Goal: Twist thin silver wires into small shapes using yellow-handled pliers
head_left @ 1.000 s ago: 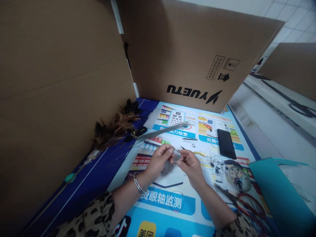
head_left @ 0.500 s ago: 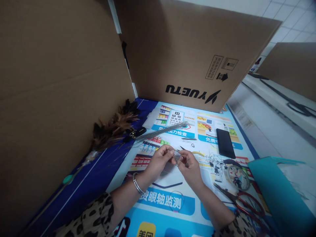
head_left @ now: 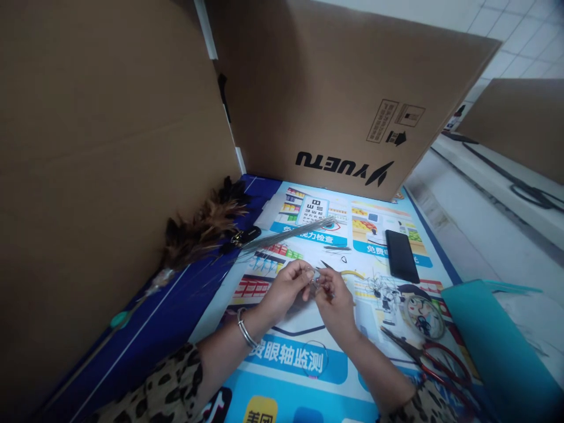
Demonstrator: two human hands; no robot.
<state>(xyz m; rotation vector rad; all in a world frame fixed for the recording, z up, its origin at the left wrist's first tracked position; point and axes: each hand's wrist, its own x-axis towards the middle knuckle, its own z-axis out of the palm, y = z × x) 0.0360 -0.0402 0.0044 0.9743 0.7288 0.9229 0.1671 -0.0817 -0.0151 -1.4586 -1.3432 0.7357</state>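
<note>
Your left hand (head_left: 291,285) pinches the near-clear small piece (head_left: 314,281) between thumb and fingers, probably to steady it; its details are too blurred to tell. Your right hand (head_left: 335,301) closes thumb and fingertips on its other side, likely because something so slight needs gripping from both ends. You hold it just above the printed mat (head_left: 304,405), seemingly to keep it in easy sight.

Around you, from the left, a cardboard panel (head_left: 110,117) walls off that side, with a feather duster (head_left: 207,220) along its foot. A bundle of wires (head_left: 291,234) lies beyond your hands, before the rear panel (head_left: 308,88). A yellow-handled tool (head_left: 353,274) sits partly behind your right hand. Further right come the black phone (head_left: 402,256), tape roll (head_left: 425,317), red-handled scissors (head_left: 445,361) and teal box (head_left: 493,341), which crowds that side.
</note>
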